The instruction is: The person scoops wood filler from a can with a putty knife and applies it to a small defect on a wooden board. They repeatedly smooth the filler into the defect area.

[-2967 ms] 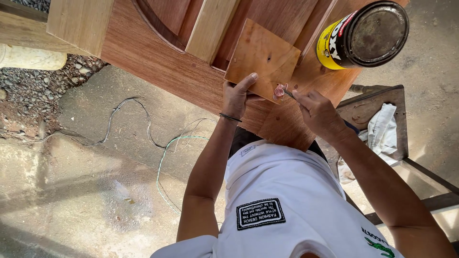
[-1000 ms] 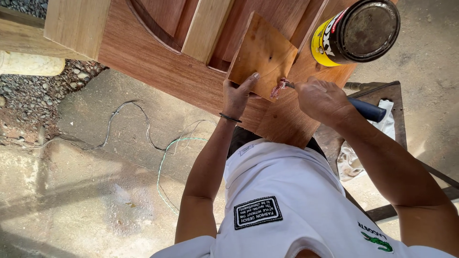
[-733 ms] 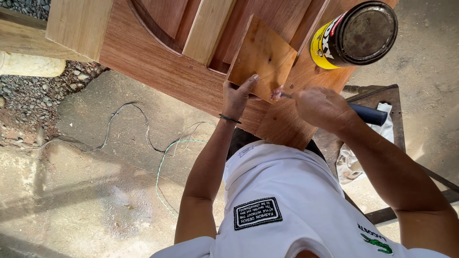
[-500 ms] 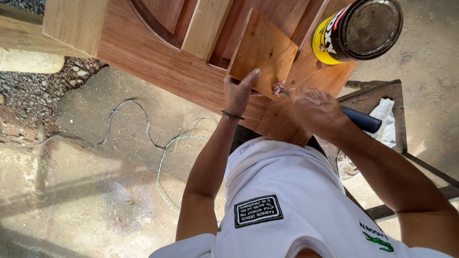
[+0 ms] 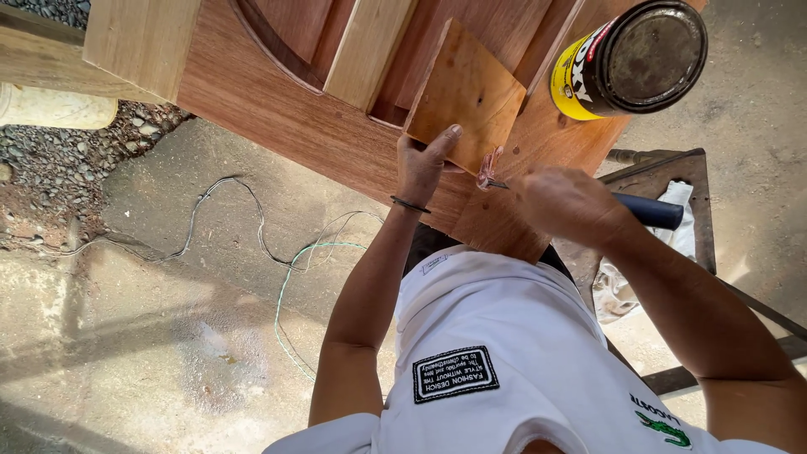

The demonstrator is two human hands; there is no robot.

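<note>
My left hand holds the near edge of a small flat plywood square that rests tilted on a large reddish-brown wooden door. My right hand is closed around a tool with a dark blue handle. The tool's metal tip, smeared with brownish paste, lies on the door just beside the plywood square. A black-lidded can with a yellow label stands on the door, beyond my right hand.
A metal stand with a white rag on it is under my right arm. Thin wires trail over the concrete floor to the left. Gravel and a pale plank lie at the far left.
My right hand has worked the tool tip back and forth in small strokes beside the plywood square. My left hand has kept its hold on the square.
</note>
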